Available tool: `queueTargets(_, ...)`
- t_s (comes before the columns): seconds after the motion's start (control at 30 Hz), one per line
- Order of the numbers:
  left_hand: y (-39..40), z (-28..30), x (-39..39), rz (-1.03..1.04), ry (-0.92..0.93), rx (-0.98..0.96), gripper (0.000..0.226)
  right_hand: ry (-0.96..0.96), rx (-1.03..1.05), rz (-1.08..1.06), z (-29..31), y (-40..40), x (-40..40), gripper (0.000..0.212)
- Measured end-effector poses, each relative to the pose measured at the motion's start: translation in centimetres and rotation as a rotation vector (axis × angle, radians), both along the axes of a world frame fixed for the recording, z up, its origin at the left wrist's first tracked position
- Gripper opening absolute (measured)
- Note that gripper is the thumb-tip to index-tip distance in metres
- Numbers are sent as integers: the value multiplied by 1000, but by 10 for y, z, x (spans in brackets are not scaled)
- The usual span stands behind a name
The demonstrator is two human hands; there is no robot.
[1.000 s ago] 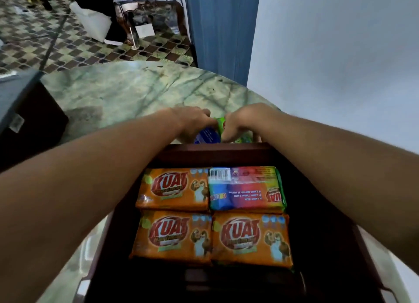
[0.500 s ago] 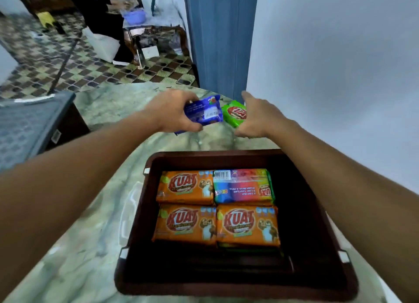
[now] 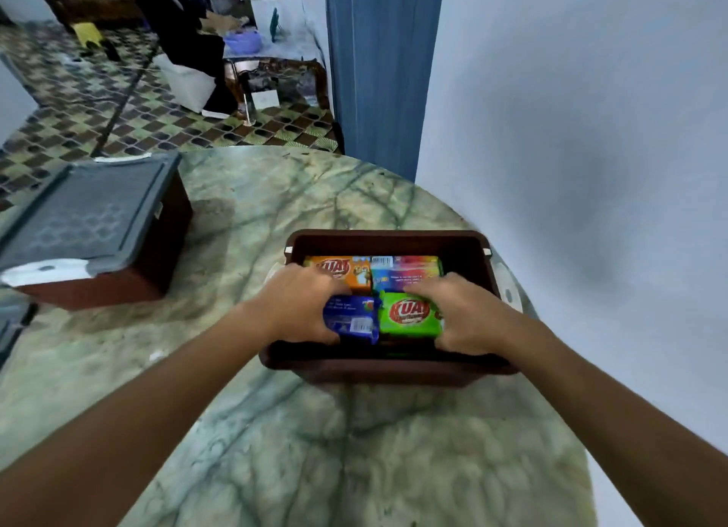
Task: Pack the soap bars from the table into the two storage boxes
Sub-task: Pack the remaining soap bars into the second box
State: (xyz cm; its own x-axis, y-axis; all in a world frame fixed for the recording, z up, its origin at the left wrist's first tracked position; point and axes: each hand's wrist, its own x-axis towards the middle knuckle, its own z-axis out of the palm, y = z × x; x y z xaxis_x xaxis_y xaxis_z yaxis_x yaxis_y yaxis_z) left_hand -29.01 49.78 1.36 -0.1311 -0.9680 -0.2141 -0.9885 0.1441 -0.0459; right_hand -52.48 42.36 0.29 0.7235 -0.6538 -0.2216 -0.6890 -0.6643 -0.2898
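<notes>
An open dark brown storage box (image 3: 388, 240) stands on the green marble table (image 3: 299, 447). My left hand (image 3: 299, 305) grips a blue soap bar (image 3: 350, 319) inside the box's near half. Beside it, my right hand (image 3: 461, 313) grips a green soap bar (image 3: 409, 314). The two bars sit side by side. Behind them lie an orange soap bar (image 3: 340, 269) and a multicoloured bar (image 3: 405, 272), back face up. A second brown box with a grey lid (image 3: 84, 215) on it stands at the table's left.
A pale wall (image 3: 591, 171) rises just right of the table, and a blue curtain (image 3: 378, 65) hangs behind it. A patterned tile floor (image 3: 78, 104) with furniture and bags lies beyond the table's far edge. Another grey lid edge (image 3: 12, 325) shows at far left.
Both hands lifted the blue and green bars from the table beyond the box and brought them back and down into the box's near half, over the two front orange bars.
</notes>
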Motion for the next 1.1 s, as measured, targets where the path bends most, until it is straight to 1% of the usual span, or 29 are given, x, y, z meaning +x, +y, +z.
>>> queueTargets(0.07, 3, -8, -2, 34, -9, -14, 74, 40, -40, 26, -8, 3, 0, 78)
queueTargets(0.13, 4, -11, -4, 72, 2, -61, 73, 97, -144, 45, -10, 6, 1, 75)
queueTargets(0.2, 5, -12, -8, 75, -28, -102, 71, 153, -253, 54, -9, 9, 5, 70)
queueTargets(0.3, 10, -18, -10, 78, -120, -170, 64, 201, -293, 106, -6, 9, 17, 62)
queueTargets(0.37, 9, -21, -10, 69, -156, -187, 63, 216, -315, 136, -6, 9, 22, 60)
queueTargets(0.43, 7, -21, -10, 64, -173, -179, 63, 225, -304, 138, -9, 7, 21, 61)
queueTargets(0.47, 6, -20, -10, 52, -184, -179, 63, 210, -258, 118, -10, 6, 18, 62)
queueTargets(0.5, 5, -19, -9, 39, -187, -176, 65, 167, -184, 85, -11, 5, 16, 62)
queueTargets(0.53, 6, -20, -6, 41, -156, -168, 68, 78, -115, 41, -11, 5, 13, 58)
queueTargets(0.57, 8, -19, -2, 74, -62, -179, 72, -60, -98, -21, -9, 5, 9, 51)
queueTargets(0.6, 12, -19, 3, 144, 97, -218, 73, -239, -143, -114, -7, 6, 5, 42)
queueTargets(0.63, 14, -20, 9, 250, 268, -300, 71, -410, -218, -246, -3, 6, -2, 36)
queueTargets(0.67, 16, -22, 17, 397, 410, -403, 65, -529, -282, -409, 1, 5, -9, 35)
queueTargets(0.7, 15, -26, 26, 584, 542, -461, 57, -575, -297, -586, 3, 2, -19, 36)
queueTargets(0.73, 15, -29, 33, 793, 682, -434, 51, -536, -250, -749, 3, 0, -28, 40)
queueTargets(0.77, 14, -31, 36, 990, 860, -329, 48, -469, -135, -889, 0, -3, -36, 46)
queueTargets(0.8, 16, -32, 35, 1126, 1086, -208, 46, -436, 6, -987, -4, -5, -40, 54)
queueTargets(0.83, 16, -34, 32, 1202, 1282, -122, 43, -462, 140, -1052, -12, -7, -42, 61)
queueTargets(0.87, 17, -37, 28, 1233, 1395, -118, 40, -517, 228, -1084, -17, -6, -41, 64)
queueTargets(0.9, 18, -39, 23, 1238, 1420, -141, 39, -560, 256, -1095, -21, -6, -39, 64)
queueTargets(1.0, 20, -43, 16, 1217, 1380, -235, 42, -627, 222, -1048, -21, -3, -37, 53)
queueTargets(1.1, 32, -44, 21, 1193, 1374, -201, 44, -643, 205, -1027, -21, 5, -38, 55)
